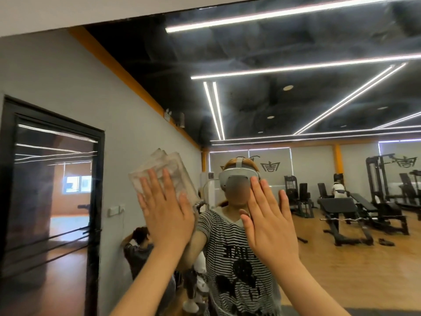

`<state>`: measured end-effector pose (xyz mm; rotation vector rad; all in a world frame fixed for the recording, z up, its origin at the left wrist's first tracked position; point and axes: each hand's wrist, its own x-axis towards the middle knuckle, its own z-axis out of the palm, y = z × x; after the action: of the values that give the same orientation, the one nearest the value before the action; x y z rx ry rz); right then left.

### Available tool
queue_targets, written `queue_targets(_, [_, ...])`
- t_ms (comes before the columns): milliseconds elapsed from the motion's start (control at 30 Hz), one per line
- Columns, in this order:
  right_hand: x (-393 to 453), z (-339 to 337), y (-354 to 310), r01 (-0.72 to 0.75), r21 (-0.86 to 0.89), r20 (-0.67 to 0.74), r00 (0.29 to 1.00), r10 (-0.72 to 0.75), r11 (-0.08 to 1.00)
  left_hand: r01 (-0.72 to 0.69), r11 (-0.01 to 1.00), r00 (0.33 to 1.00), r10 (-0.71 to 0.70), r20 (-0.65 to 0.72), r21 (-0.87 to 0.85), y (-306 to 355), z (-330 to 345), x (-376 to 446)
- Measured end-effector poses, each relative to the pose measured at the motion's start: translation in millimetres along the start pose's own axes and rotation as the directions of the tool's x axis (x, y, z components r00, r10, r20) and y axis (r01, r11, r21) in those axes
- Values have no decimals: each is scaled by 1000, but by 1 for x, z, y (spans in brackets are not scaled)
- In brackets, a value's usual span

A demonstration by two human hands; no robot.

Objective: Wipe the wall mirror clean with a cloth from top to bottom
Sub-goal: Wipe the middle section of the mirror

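Observation:
A large wall mirror [284, 92] fills almost the whole view and reflects a gym hall and me. My left hand [165, 207] presses a folded pale grey cloth [166, 167] flat against the glass, fingers straight and spread. The cloth sticks out above and to the left of my fingers. My right hand [270, 221] lies flat on the mirror to the right of it, fingers straight, with nothing in it. Both hands sit at about head height in the reflection.
The mirror's top edge [141, 18] meets a white wall at the upper left. In the reflection I see a dark door frame [98, 201] on the left, weight benches [355, 213] and machines on the right, and another person crouching low left.

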<state>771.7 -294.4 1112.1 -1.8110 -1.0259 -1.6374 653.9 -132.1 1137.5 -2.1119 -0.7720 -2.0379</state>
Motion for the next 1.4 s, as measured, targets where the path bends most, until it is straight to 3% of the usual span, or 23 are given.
queue_targets(167, [0, 0, 1, 23, 26, -31, 999, -22, 999, -174, 984, 985, 174, -4, 38, 44, 16, -36])
queue_targets(500, [-1, -1, 2, 25, 28, 23, 999, -26, 999, -161, 987, 987, 161, 10, 27, 43, 12, -37])
queue_targets(900, [-2, 3, 2, 42, -16, -49, 998, -42, 999, -163, 986, 986, 164, -31, 41, 43, 13, -37])
queue_targets(1100, [0, -7, 3, 57, -44, -1, 998, -57, 997, -171, 985, 985, 172, -21, 16, 41, 16, -37])
queue_targets(1267, [7, -29, 22, 109, 13, 13, 994, -109, 994, -151, 989, 989, 151, -8, 9, 45, 11, -36])
queue_targets(1400, [13, -52, 59, 26, 1, 8, 1000, -26, 1000, -140, 990, 990, 139, 28, 34, 46, 9, -37])
